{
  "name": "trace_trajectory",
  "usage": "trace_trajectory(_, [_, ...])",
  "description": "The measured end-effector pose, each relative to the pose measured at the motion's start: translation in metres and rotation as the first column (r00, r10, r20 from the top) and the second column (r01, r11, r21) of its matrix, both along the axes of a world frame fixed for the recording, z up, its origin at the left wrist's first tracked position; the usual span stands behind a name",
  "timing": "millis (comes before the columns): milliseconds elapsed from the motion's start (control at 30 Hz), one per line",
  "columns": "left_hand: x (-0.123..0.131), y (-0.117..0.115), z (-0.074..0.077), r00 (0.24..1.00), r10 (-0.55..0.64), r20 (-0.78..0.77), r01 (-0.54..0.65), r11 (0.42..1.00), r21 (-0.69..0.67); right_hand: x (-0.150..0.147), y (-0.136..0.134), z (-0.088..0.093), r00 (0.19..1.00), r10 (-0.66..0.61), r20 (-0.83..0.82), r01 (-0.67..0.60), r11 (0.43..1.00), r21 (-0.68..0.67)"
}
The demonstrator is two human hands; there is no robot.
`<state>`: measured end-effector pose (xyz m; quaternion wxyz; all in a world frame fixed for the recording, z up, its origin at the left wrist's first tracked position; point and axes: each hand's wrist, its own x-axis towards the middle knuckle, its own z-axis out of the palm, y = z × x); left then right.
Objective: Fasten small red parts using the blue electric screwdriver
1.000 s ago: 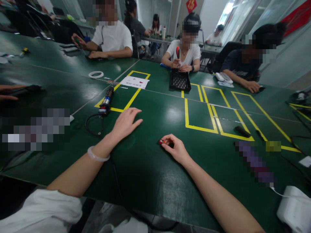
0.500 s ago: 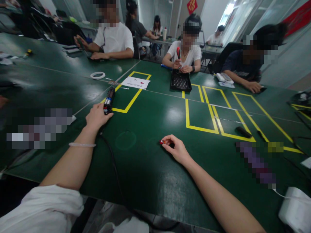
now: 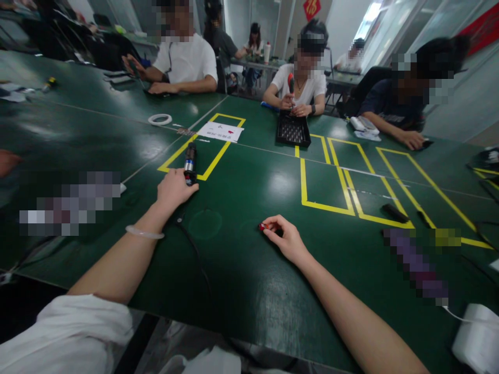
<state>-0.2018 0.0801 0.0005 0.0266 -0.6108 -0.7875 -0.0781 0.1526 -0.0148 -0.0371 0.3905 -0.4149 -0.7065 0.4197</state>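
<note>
My left hand [image 3: 174, 189] is wrapped round the lower end of a black cylindrical tool [image 3: 189, 162] with a silver and blue band. The tool points away from me, over the near part of a yellow-taped outline. A black cord [image 3: 195, 249] runs along the table below that wrist. Close to the middle of the green table [image 3: 241, 280], my right hand [image 3: 284, 236] pinches a small red and orange piece [image 3: 262, 227] between thumb and fingertips. Its kind is too small to make out.
A white paper [image 3: 221, 132] and a white ring [image 3: 159, 120] lie farther back. Across the table, a person works over a black tray [image 3: 293, 132]. Yellow tape outlines [image 3: 329, 208] mark the right side. A white charger-like block [image 3: 477, 337] sits at the lower right.
My left hand and the black tool have moved right, and the tool now stands straighter in view. My right hand keeps its pinch on the small red piece, almost in place.
</note>
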Motion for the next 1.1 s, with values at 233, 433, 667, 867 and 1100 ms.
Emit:
trace_trajectory(233, [0.063, -0.024, -0.002, 0.963, -0.268, 0.017, 0.268, 0.963, 0.008, -0.001, 0.001, -0.002, 0.997, -0.029, -0.065, 0.029, 1.0, -0.012])
trace_trajectory(433, [0.116, -0.056, 0.001, 0.873, -0.487, 0.025, 0.486, 0.873, 0.022, 0.001, 0.002, 0.001, 0.998, -0.068, -0.012, 0.069, 0.993, 0.092])
trace_trajectory(667, [0.149, -0.085, 0.001, 0.784, -0.62, 0.035, 0.619, 0.785, 0.032, 0.002, 0.0, 0.003, 0.991, -0.06, 0.122, 0.032, 0.976, 0.218])
trace_trajectory(867, [0.159, -0.095, 0.003, 0.74, -0.668, 0.079, 0.667, 0.744, 0.036, -0.001, -0.001, 0.003, 0.971, -0.065, 0.23, 0.009, 0.971, 0.238])
trace_trajectory(1100, [0.161, -0.097, 0.001, 0.728, -0.679, 0.092, 0.679, 0.733, 0.037, -0.002, -0.002, 0.003, 0.962, -0.034, 0.271, -0.033, 0.97, 0.242])
